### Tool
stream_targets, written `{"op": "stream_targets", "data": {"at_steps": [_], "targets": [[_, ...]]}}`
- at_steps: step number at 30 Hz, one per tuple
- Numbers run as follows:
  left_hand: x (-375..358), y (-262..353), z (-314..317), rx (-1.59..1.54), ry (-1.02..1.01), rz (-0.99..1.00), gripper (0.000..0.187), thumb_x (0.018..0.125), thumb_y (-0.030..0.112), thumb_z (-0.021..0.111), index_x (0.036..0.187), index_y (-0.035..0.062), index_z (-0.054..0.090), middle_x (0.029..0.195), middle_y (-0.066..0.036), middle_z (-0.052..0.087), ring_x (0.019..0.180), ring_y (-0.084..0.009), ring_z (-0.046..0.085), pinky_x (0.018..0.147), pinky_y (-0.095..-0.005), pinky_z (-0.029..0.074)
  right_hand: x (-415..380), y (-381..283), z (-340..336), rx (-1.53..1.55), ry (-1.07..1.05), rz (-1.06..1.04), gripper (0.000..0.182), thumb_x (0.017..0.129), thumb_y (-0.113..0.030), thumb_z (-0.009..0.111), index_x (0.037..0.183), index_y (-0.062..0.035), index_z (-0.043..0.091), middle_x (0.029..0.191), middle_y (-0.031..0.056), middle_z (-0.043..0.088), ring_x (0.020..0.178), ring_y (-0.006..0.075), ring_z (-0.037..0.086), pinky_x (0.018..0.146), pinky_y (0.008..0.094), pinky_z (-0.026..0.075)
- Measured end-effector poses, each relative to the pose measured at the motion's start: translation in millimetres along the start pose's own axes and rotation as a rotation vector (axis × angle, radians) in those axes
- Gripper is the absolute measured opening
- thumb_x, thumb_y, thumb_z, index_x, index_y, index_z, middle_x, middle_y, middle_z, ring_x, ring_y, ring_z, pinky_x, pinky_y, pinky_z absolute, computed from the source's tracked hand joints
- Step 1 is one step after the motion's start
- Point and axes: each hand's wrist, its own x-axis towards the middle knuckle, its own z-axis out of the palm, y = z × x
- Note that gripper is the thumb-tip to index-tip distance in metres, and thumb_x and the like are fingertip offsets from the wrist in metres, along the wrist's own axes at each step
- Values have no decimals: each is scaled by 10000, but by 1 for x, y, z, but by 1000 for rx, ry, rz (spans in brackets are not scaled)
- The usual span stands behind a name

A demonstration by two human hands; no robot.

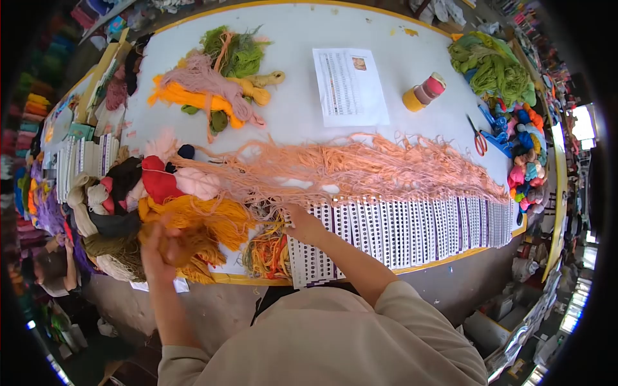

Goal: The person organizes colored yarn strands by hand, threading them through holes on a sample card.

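Note:
At the table's near left, my left hand (158, 252) is closed on a golden-brown skein of yarn (188, 243), smeared by motion. A larger mustard-yellow yarn bundle (222, 220) lies right beside it. My right hand (305, 228) rests at the left end of a long row of white punched cards (393, 233), its fingers bent together at their upper edge. What those fingers hold is hidden. Loose peach yarn strands (360, 164) spread along the tops of the cards. A multicoloured yarn tangle (266, 254) lies between my hands.
Coloured skeins, one a red skein (159, 180), crowd the left edge. Farther back lie a mixed yarn pile (209, 87), a printed sheet (351, 87) and stacked yarn cones (425, 92). Scissors (479, 138) and green yarn (492, 67) lie right. A person's arm (69, 264) shows far left.

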Motion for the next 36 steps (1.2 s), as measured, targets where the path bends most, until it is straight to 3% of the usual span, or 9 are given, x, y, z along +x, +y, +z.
{"op": "stream_targets", "data": {"at_steps": [2, 4, 7, 9, 11, 19, 21, 23, 36], "targets": [[-20, -21, 14, -299, -337, -100, 292, 928, 189, 590, 1172, 29, 607, 937, -74, 685, 720, -104, 628, 609, -223, 492, -8, -19, 2, 54, 151, -133, 428, 819, -228, 695, 1198, -108, 536, 949, 103, 606, 789, 245, 633, 733, 371, 502], [-36, -59, 65, 98, -55, 227, 289, 923, 142, 590, 1182, 16, 598, 1071, -84, 667, 880, -151, 650, 735, -253, 503, -31, -76, -24, 289, 144, -211, 291, 836, -169, 695, 1082, -55, 591, 963, 98, 583, 771, 197, 617, 701, 324, 502], [-56, -66, 99, -13, -312, 55, 331, 917, 109, 597, 1229, 0, 576, 1187, -84, 626, 1052, -188, 615, 889, -298, 481, -73, -142, -48, 651, 44, -250, 176, 848, -109, 690, 985, -30, 611, 918, 66, 567, 752, 132, 587, 670, 266, 488], [-63, -62, 103, -103, -423, -70, 380, 910, 100, 608, 1271, -6, 553, 1229, -83, 605, 1100, -181, 592, 916, -297, 471, -87, -154, -49, 512, 133, -331, 157, 860, -87, 680, 982, -27, 602, 900, 43, 544, 753, 101, 581, 663, 239, 479], [-66, -57, 101, -67, -428, -37, 382, 910, 104, 610, 1271, -8, 552, 1254, -89, 590, 1111, -181, 584, 922, -300, 468, -98, -163, -50, 591, 151, -234, 161, 852, -100, 692, 970, -34, 604, 909, 29, 532, 731, 95, 553, 651, 240, 464], [-96, -45, 98, 136, -515, 131, 360, 902, 115, 627, 1235, -11, 580, 1333, -95, 535, 1192, -187, 521, 984, -327, 434, -126, -162, -19, 482, 341, -369, 179, 856, -77, 681, 1007, -47, 590, 944, 13, 533, 716, 73, 490, 645, 221, 422], [-103, -41, 95, 113, -523, 128, 325, 909, 114, 615, 1205, -17, 598, 1321, -98, 544, 1205, -187, 509, 994, -332, 423, -132, -164, -14, 801, 330, -353, 134, 868, -51, 657, 985, -40, 592, 967, 5, 538, 727, 61, 486, 648, 216, 419], [-107, -44, 90, 137, -532, 141, 319, 909, 112, 614, 1199, -20, 601, 1315, -100, 548, 1201, -188, 512, 995, -335, 421, -139, -170, -18, 725, 353, -364, 94, 885, -35, 630, 971, -33, 593, 1004, 2, 550, 744, 55, 490, 656, 213, 418], [-121, -42, 72, -137, -405, 66, 187, 905, 85, 604, 1055, -14, 653, 1112, -121, 654, 1042, -212, 617, 939, -345, 468, -154, -200, -15, 995, 96, -283, 60, 910, -75, 620, 942, -25, 623, 1171, 17, 587, 753, 42, 542, 631, 185, 455]]}}
